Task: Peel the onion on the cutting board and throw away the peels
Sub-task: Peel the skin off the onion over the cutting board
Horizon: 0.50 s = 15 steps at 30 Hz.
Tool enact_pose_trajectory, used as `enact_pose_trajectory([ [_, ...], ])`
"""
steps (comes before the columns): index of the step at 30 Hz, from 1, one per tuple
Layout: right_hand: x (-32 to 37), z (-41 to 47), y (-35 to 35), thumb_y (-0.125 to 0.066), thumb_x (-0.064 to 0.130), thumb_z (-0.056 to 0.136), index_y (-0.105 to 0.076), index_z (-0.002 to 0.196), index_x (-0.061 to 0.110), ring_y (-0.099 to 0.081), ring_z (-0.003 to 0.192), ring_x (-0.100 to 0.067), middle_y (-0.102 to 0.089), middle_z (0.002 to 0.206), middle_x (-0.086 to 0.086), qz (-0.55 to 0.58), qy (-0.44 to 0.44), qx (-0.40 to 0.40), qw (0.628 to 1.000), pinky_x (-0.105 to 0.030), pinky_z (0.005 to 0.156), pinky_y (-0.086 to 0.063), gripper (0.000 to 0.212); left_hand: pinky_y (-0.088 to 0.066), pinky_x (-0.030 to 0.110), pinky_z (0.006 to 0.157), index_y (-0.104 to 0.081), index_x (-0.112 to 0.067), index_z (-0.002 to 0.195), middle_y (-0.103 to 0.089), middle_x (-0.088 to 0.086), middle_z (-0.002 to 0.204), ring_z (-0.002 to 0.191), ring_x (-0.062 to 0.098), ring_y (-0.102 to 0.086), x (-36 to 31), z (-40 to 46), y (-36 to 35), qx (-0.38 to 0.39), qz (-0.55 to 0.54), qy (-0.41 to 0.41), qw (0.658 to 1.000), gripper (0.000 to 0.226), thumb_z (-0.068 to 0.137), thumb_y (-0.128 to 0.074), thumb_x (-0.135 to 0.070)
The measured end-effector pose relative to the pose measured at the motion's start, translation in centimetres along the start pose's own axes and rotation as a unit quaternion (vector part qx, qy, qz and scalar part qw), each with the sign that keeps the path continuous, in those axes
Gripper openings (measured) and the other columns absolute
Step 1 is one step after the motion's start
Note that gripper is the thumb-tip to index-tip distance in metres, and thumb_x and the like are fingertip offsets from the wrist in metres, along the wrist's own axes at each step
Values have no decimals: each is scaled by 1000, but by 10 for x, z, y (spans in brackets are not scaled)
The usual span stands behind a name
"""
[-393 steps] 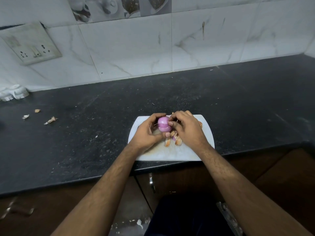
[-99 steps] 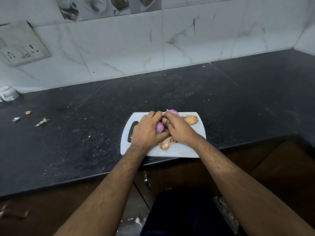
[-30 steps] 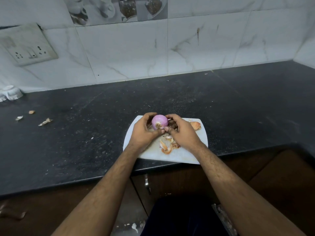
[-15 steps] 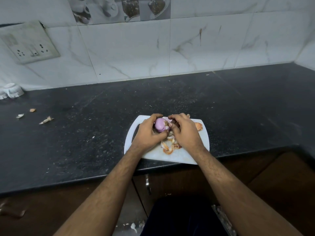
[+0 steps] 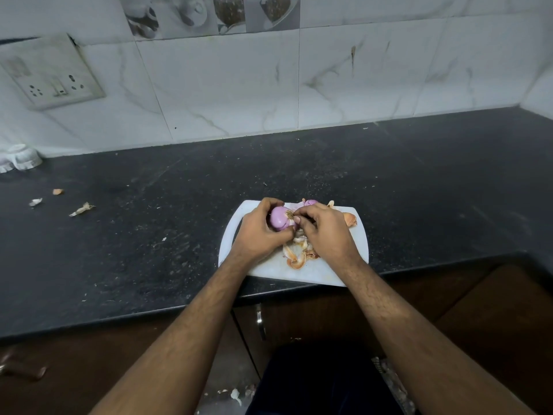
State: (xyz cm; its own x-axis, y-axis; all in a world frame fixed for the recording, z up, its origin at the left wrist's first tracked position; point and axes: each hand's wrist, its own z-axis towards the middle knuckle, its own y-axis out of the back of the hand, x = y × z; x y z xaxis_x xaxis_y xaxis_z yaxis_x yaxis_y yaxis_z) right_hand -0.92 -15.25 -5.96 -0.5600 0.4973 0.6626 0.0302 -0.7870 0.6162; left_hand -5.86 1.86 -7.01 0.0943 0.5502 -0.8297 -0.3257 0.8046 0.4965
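Dark worktop [image 5: 149,235], white board [image 5: 357,235] at its front edge. Left hand [image 5: 260,232] cupped around purple onion [image 5: 279,220] above board; right hand [image 5: 324,232] pinching its root end. Peels [image 5: 296,256] heaped beneath.

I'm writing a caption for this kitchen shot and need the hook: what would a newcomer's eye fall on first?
The purple onion, gripped in the left hand over the white cutting board, while the right hand pinches at its root end. Next, the pile of orange-brown peels on the board below the hands. Then the board's whiteness against the black countertop, with stray scraps far left.
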Motion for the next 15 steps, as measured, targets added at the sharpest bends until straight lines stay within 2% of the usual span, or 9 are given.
enact_pose_trajectory([
  [7, 4, -1, 3, -69, 16, 95, -75, 112, 13, -65, 93, -8, -72, 106, 2, -11, -10, 1, 1000, -25, 86, -54, 19, -55, 15, 79, -62, -24, 123, -73, -12, 106, 94, -2, -68, -2, -1, 1, 3, -2, 4, 1000, 52, 79, -89, -31],
  [12, 7, -1, 5, -69, 14, 91, -76, 98, 12, -63, 78, -7, -69, 91, 2, -30, -19, 12, 999, -24, 73, -55, 10, -53, 14, 76, -62, -22, 122, -72, -12, 107, 94, -3, -68, -4, -1, 1, 11, -3, 0, 1000, 54, 74, -88, -19],
  [15, 7, 1, 3, -66, 17, 94, -74, 97, 12, -60, 77, -7, -66, 89, 4, -61, -31, 25, 997, -25, 73, -53, 10, -54, 13, 75, -62, -20, 120, -73, -12, 107, 93, -4, -68, -4, -1, 1, 5, -14, 3, 1000, 54, 75, -90, -18],
])
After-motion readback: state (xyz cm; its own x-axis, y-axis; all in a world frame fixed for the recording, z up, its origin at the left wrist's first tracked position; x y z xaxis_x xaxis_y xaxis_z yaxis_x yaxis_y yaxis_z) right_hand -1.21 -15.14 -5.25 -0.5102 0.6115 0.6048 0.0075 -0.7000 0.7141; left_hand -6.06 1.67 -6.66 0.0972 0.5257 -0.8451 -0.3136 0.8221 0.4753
